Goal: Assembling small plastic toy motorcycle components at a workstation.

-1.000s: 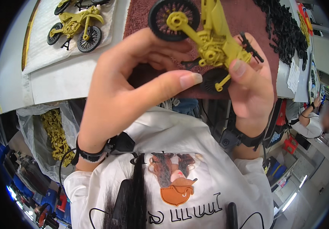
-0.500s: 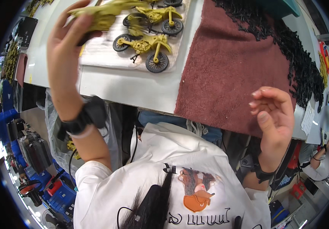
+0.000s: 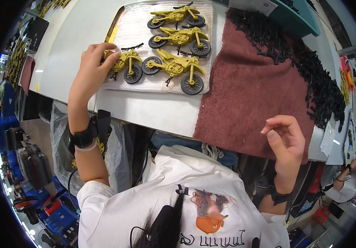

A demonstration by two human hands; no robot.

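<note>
My left hand (image 3: 94, 68) is closed around the rear part of a yellow toy motorcycle (image 3: 127, 63) at the left side of a white padded tray (image 3: 130, 25). The bike's front wheel and black handlebar show beyond my fingers, while its rear is hidden. To its right, three more yellow toy motorcycles with black spoked wheels are arranged on the tray, the nearest toy motorcycle (image 3: 173, 66) close beside the held one. Above the near part of a reddish-brown towel (image 3: 248, 95), my right hand (image 3: 287, 140) is loosely curled, thumb and fingers apart, with nothing visible in it.
A heap of small black parts (image 3: 316, 78) runs along the towel's far and right edges. Behind it stands a teal bin (image 3: 295, 18). A clear plastic bag (image 3: 118, 153) hangs below the table's front edge. Another person (image 3: 343, 182) is at the far right.
My left hand has lowered the toy motorcycle from above onto the tray's left side. My right hand has moved slightly down and left. The view has shifted, showing more of the tray.
</note>
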